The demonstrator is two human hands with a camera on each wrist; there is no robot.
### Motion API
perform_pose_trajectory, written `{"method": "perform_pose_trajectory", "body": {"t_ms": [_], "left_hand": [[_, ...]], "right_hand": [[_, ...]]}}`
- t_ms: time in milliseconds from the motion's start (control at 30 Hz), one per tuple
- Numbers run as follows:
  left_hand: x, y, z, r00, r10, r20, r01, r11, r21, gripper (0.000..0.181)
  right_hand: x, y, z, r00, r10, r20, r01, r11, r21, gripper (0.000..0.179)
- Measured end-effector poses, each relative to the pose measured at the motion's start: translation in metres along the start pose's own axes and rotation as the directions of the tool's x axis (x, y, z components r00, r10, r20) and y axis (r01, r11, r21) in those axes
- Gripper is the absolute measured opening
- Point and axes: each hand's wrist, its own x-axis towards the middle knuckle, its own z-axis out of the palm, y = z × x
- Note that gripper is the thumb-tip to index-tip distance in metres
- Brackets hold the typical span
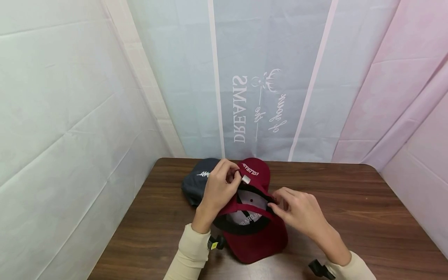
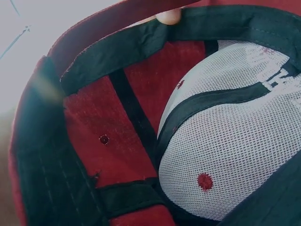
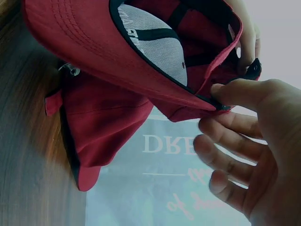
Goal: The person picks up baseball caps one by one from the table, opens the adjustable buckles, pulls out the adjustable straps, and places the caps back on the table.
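Observation:
A maroon baseball cap (image 1: 257, 245) is tipped with its inside up and its brim toward me. My left hand (image 1: 218, 186) pinches the rim of this cap on the far left side; a fingertip (image 2: 169, 17) shows on its black inner band in the left wrist view. On the right side, my right hand (image 1: 302, 213) pinches the rim, thumb (image 3: 235, 92) inside and fingers beneath. White mesh lining (image 2: 225, 141) backs the front panels. A second maroon cap (image 1: 260, 177) with white "COLORADO" lettering sits just behind, partly hidden by the held cap.
A dark navy cap (image 1: 192, 188) with a white emblem stands at the left, partly behind my left hand. All rest on a brown wood-grain table (image 1: 350, 217). Pale cloth hangings (image 1: 280, 46) enclose the back and sides.

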Motion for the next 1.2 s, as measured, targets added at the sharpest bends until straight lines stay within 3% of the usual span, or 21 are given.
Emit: {"method": "perform_pose_trajectory", "body": {"t_ms": [233, 500, 933, 1200], "left_hand": [[-0.002, -0.001, 0.002, 1.000, -0.001, 0.001, 0.001, 1.000, -0.005, 0.010], [-0.003, 0.001, 0.002, 1.000, -0.002, 0.005, 0.002, 1.000, -0.014, 0.010], [-0.001, 0.007, 0.005, 1.000, -0.013, 0.014, 0.013, 0.999, -0.034, 0.012], [0.001, 0.011, 0.009, 0.999, 0.031, -0.008, -0.032, 0.999, -0.044, 0.015]], "right_hand": [[-0.001, 0.002, 0.000, 0.994, 0.040, 0.097, -0.036, 0.999, -0.034, 0.027], [0.001, 0.004, -0.010, 0.981, 0.088, 0.174, -0.099, 0.993, 0.057, 0.027], [0.003, 0.013, -0.026, 0.990, 0.075, 0.121, -0.076, 0.997, 0.004, 0.031], [0.003, 0.018, -0.035, 0.995, 0.064, 0.075, -0.061, 0.997, -0.035, 0.029]]}}
